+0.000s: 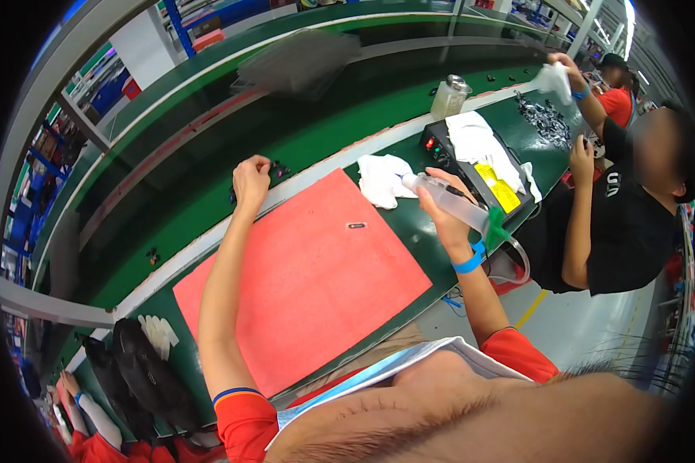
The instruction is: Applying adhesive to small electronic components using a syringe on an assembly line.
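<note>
My left hand (252,185) reaches past the far edge of the red mat (309,285), over the green belt. Its fingers are curled together beside some small black parts (280,169); whatever they pinch is hidden. My right hand (449,221) is wrapped around a translucent dispensing syringe (471,212) with a green cap and a clear hose. The syringe's tip points left, by a crumpled white cloth (378,185). On the mat lies one small black part with a pale rim (356,226), with neither hand touching it.
Right of the cloth stands a black control box (434,145) with a white rag on it. Behind it is a lidded jar (452,96). A co-worker in black (622,208) sits by a heap of black parts (544,122). Black bags (150,370) and a white glove (160,333) lie left.
</note>
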The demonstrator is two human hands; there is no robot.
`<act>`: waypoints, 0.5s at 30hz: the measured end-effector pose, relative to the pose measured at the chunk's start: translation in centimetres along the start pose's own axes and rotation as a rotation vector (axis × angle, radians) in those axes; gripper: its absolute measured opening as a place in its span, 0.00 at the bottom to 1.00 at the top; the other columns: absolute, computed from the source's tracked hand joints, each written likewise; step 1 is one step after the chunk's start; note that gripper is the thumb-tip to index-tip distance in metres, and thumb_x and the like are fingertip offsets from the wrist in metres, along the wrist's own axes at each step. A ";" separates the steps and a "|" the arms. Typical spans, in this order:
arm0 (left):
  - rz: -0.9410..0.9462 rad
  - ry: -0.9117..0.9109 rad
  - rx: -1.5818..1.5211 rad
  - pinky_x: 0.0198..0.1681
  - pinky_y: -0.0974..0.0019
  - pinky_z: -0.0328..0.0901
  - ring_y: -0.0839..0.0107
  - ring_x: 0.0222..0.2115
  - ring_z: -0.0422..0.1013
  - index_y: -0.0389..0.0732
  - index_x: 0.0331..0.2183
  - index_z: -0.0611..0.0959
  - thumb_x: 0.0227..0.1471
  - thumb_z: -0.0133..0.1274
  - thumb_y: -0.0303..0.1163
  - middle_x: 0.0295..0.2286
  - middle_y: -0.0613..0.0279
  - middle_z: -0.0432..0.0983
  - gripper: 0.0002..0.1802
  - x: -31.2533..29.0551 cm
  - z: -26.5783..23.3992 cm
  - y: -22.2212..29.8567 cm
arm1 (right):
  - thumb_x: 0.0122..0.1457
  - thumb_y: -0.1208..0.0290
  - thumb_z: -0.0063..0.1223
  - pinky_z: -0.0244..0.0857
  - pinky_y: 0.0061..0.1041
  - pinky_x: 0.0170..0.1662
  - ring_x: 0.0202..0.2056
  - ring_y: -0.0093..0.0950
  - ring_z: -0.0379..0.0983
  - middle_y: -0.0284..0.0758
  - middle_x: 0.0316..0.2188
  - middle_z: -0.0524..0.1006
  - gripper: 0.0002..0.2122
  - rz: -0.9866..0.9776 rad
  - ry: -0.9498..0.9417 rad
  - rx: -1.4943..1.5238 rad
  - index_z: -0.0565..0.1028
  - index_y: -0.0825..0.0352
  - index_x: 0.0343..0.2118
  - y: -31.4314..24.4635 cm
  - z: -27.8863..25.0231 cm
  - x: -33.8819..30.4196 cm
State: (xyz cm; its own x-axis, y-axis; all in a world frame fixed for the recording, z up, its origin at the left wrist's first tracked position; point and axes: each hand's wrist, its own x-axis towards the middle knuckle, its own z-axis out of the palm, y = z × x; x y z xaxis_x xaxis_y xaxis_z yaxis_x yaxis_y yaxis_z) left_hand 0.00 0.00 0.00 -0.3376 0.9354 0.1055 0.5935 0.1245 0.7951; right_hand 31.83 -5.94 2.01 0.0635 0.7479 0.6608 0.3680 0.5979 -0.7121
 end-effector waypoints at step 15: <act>0.729 -0.187 0.272 0.35 0.64 0.60 0.62 0.29 0.63 0.38 0.24 0.80 0.33 0.53 0.27 0.23 0.58 0.73 0.09 -3.8 10.3 8.6 | 0.43 0.75 0.54 0.61 0.13 0.20 0.19 0.16 0.67 0.33 0.23 0.72 0.14 0.232 -0.089 0.120 0.70 0.69 0.35 2.7 1.9 0.3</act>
State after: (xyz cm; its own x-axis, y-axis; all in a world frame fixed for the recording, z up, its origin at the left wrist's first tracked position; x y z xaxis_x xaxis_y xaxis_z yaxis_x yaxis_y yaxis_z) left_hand 13.93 0.89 0.26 0.3179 0.8493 0.4215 0.7830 -0.4859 0.3884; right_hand 31.11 -3.62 -0.16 0.0498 0.8881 0.4570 0.2400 0.4335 -0.8686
